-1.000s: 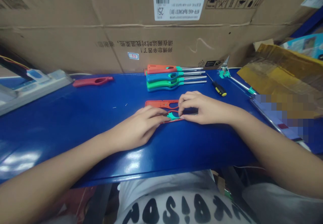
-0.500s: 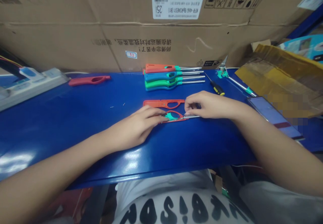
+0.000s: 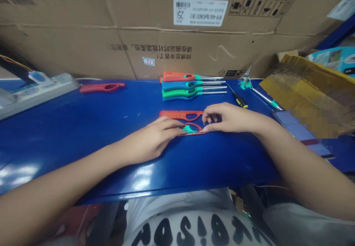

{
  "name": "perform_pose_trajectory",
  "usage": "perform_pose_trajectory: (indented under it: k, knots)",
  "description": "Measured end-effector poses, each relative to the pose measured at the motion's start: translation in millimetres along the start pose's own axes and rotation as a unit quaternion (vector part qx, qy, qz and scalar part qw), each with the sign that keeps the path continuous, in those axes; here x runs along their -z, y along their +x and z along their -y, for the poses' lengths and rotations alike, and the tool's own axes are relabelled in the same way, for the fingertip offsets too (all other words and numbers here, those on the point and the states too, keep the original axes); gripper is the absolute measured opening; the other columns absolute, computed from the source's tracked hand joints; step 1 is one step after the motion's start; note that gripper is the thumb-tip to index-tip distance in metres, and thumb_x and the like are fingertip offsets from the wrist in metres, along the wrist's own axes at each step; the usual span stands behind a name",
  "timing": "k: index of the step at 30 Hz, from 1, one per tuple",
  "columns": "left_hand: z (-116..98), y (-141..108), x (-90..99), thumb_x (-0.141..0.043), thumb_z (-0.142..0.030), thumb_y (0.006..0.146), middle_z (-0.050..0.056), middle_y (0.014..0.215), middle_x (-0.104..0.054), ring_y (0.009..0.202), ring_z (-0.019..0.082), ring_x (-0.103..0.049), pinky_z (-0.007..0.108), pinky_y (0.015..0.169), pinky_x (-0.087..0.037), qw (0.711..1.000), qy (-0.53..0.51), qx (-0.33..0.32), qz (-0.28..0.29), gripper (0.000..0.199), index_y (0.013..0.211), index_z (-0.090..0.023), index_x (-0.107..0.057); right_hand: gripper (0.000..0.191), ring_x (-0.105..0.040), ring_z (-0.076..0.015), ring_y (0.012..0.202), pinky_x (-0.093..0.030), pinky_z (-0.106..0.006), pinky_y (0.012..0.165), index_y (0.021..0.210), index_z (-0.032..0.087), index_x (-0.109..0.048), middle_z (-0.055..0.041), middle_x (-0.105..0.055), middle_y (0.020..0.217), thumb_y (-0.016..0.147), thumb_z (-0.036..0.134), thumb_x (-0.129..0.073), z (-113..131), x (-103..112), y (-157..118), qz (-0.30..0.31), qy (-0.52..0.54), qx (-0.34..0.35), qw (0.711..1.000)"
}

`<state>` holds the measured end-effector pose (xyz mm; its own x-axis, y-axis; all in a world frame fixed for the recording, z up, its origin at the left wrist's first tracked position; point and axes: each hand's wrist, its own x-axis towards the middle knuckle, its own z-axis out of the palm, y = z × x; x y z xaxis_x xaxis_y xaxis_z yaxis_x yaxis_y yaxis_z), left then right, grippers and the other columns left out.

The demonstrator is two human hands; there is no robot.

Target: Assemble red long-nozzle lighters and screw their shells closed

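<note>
My left hand (image 3: 158, 137) has its fingers closed on the rear part of an orange lighter shell half (image 3: 202, 125). A green trigger piece (image 3: 190, 129) sits inside that half, beside the left fingertips. At the front end of the same half is my right hand (image 3: 222, 116), with curled fingers and the thumb low against the shell's tip. What it pinches there is hidden. A thin pale line, perhaps a wire, runs to that thumb. Just behind lies the other orange shell half (image 3: 173, 115), its inner side up.
Several assembled lighters (image 3: 180, 85) are stacked at the back. A screwdriver (image 3: 239, 99), a metal tube with green parts (image 3: 262, 94) and a phone (image 3: 302, 133) lie to the right. A red shell (image 3: 102, 87) and power strip (image 3: 41, 92) are at left; cardboard (image 3: 138, 35) stands behind.
The metal tube visible at my right fingers before no longer shows. My right thumb now lies at the shell's tip. The view has shifted slightly; my left hand keeps its place on the shell.
</note>
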<state>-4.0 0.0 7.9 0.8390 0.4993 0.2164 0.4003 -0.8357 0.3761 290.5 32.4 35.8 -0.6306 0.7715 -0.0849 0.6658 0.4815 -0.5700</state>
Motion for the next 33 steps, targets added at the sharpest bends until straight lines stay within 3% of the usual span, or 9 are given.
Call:
perform_pose_trajectory:
  k: [5, 8, 14, 18, 22, 25, 29, 33]
  knots:
    - [1.5, -1.7, -1.1, -0.044, -0.015, 0.103, 0.011, 0.139, -0.06, 0.131, 0.025, -0.053, 0.046, 0.111, -0.048, 1.0, 0.002, 0.001, -0.014, 0.037, 0.136, -0.023, -0.06, 0.015, -0.059, -0.0188, 0.095, -0.049, -0.035, 0.088, 0.104, 0.02, -0.07, -0.0068, -0.061, 0.103, 0.093, 0.028, -0.063, -1.6, -8.3, 4.9, -0.101, -0.015, 0.135, 0.986]
    - [2.3, -2.2, -2.2, -0.045, -0.016, 0.104, 0.01, 0.14, -0.059, 0.13, 0.024, -0.054, 0.045, 0.112, -0.047, 1.0, 0.001, 0.002, -0.015, 0.036, 0.136, -0.023, -0.06, 0.014, -0.055, -0.0233, 0.11, -0.045, -0.044, 0.1, 0.102, 0.022, -0.071, -0.0089, -0.058, 0.112, 0.093, 0.02, -0.061, -3.7, -15.9, 8.7, -0.119, -0.082, 0.141, 0.979]
    - [-2.1, -1.3, 2.9, -0.049, -0.018, 0.102, 0.009, 0.139, -0.061, 0.128, 0.022, -0.058, 0.041, 0.109, -0.05, 1.0, -0.003, -0.005, -0.03, 0.035, 0.135, -0.023, -0.06, 0.005, -0.06, -0.0189, 0.09, -0.05, -0.036, 0.082, 0.092, 0.019, -0.063, -0.0067, -0.063, 0.1, 0.092, 0.023, -0.061, -3.0, -17.6, 10.1, -0.165, -0.067, 0.098, 0.979]
    - [-3.8, 0.3, 16.4, -0.055, -0.02, 0.099, 0.012, 0.139, -0.062, 0.13, 0.026, -0.057, 0.045, 0.109, -0.05, 0.992, 0.052, -0.017, -0.117, 0.04, 0.139, -0.023, -0.057, 0.011, -0.062, -0.0155, 0.074, -0.05, -0.03, 0.068, 0.09, 0.019, -0.063, -0.0037, -0.067, 0.084, 0.091, 0.03, -0.064, 6.3, -15.1, 9.4, -0.247, 0.049, 0.041, 0.967]
    - [0.2, 0.8, 29.7, -0.059, -0.022, 0.098, 0.011, 0.14, -0.063, 0.131, 0.03, -0.056, 0.053, 0.11, -0.046, 0.972, 0.141, -0.003, -0.187, 0.043, 0.141, -0.027, -0.055, 0.028, -0.064, -0.013, 0.059, -0.057, -0.03, 0.061, 0.089, 0.019, -0.064, -0.0012, -0.068, 0.074, 0.083, 0.044, -0.075, 15.8, -13.5, 8.5, -0.204, 0.295, -0.035, 0.933]
    - [2.3, -0.9, 34.0, -0.061, -0.026, 0.098, 0.012, 0.131, -0.068, 0.118, 0.027, -0.064, 0.046, 0.101, -0.053, 0.971, 0.153, -0.006, -0.183, 0.037, 0.135, -0.024, -0.062, 0.035, -0.069, -0.0141, 0.06, -0.061, -0.03, 0.062, 0.092, 0.018, -0.067, -0.0021, -0.071, 0.076, 0.076, 0.046, -0.082, 19.2, -13.7, 8.3, -0.167, 0.374, -0.06, 0.91]
    - [-0.1, -2.8, 34.4, -0.059, -0.027, 0.099, 0.012, 0.119, -0.073, 0.104, 0.023, -0.069, 0.037, 0.091, -0.057, 0.976, 0.147, -0.008, -0.162, 0.031, 0.128, -0.019, -0.067, 0.033, -0.069, -0.0134, 0.059, -0.061, -0.031, 0.061, 0.107, 0.018, -0.068, -0.0022, -0.071, 0.082, 0.085, 0.041, -0.074, 19.2, -17.5, 8.9, -0.121, 0.374, -0.067, 0.917]
    - [-4.0, -2.8, 35.3, -0.057, -0.028, 0.099, 0.011, 0.111, -0.075, 0.1, 0.023, -0.07, 0.035, 0.088, -0.058, 0.981, 0.119, 0.015, -0.151, 0.03, 0.123, -0.017, -0.07, 0.038, -0.069, -0.0167, 0.083, -0.058, -0.034, 0.077, 0.124, 0.02, -0.066, -0.0053, -0.072, 0.105, 0.092, 0.041, -0.065, 18.1, -21.4, 7.5, -0.109, 0.203, 0.02, 0.973]
